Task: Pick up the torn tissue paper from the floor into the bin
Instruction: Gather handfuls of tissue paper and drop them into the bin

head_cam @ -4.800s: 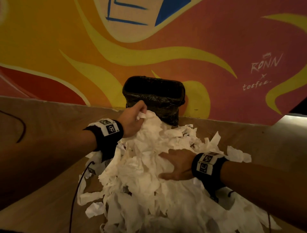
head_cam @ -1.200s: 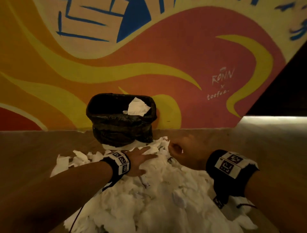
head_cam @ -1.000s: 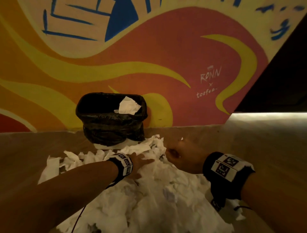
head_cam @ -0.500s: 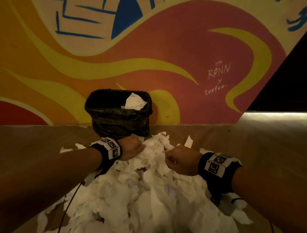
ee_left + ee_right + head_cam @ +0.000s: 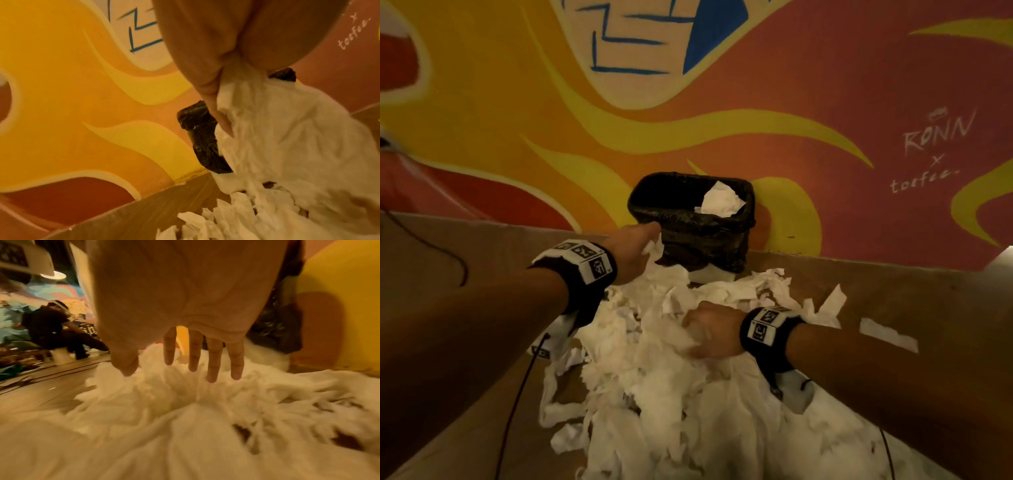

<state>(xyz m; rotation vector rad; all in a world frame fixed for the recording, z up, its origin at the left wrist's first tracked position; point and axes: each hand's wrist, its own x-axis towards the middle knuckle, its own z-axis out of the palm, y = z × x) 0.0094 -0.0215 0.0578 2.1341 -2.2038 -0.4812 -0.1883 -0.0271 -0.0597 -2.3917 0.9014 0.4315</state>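
- Head view showed our left hand (image 5: pixel 631 251) raised beside the bin (image 5: pixel 688 236), near its rim, with a clump of torn tissue paper (image 5: pixel 654 359); we judged it ready to tip in.
- Left wrist view showed those fingers (image 5: pixel 207 91) curled round the clump, which hung in front of the bin.
- Our right hand (image 5: pixel 714 334) lay on the heap on the floor (image 5: pixel 928 308) in front of the bin, probably to hold it down or gather more.
- Right wrist view showed its fingers (image 5: pixel 212 363) straight and spread, tips touching tissue, gripping nothing.
- One piece already lay inside the bin.
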